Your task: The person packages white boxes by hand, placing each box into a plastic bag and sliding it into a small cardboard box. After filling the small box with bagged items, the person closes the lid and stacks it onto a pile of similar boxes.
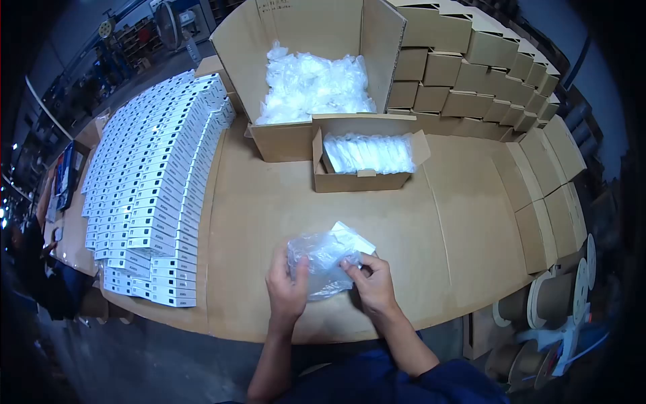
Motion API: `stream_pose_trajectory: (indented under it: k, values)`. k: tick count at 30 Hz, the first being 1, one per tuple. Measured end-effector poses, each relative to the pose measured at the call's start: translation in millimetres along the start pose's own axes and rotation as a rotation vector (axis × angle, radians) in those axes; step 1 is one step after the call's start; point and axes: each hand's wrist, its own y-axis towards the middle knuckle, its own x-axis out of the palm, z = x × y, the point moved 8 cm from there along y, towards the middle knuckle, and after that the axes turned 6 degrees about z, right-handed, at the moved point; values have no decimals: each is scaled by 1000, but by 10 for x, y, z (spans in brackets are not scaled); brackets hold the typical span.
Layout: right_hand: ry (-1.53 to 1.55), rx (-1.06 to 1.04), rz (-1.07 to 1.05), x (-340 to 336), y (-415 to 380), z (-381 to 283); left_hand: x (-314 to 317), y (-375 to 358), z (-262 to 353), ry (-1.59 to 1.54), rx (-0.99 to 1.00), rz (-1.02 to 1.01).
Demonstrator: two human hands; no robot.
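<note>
A clear plastic bag [323, 259] is held up between my hands over the near middle of the table. My right hand [374, 284] pinches the bag's right edge between thumb and fingers. At the bag's left edge is my left hand [288, 286], thumb upright on the near side and fingers partly hidden behind the film. A flat white piece [354, 237] shows beyond the bag, its lower part covered by the film and my right hand.
Stacked white boxes [155, 195] line the left side. A large carton [282, 143] of crumpled clear bags stands at the back, with a smaller carton [363, 182] of packed bags before it. Brown boxes [464, 104] fill the back right; cable spools [562, 299] stand lower right.
</note>
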Motion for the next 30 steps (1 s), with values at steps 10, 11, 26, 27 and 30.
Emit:
stream_pose_trajectory:
  k: [10,11,26,27,30]
  values:
    - [-231,-214,0,14,21,-122,177,252,641,434,641,-293]
    - [-225,-216,-4,-3,20,-89,217,265,636,424,668,-338]
    - [-356,-192,41,-145,73,-90,55,264,122,-377,336,-177]
    - [-323,-203,41,-143,69,-106,72,249,37,-433,232,-189]
    - [-196,-282,71,-139,82,-101,190,84,-240,-638,-105,-369]
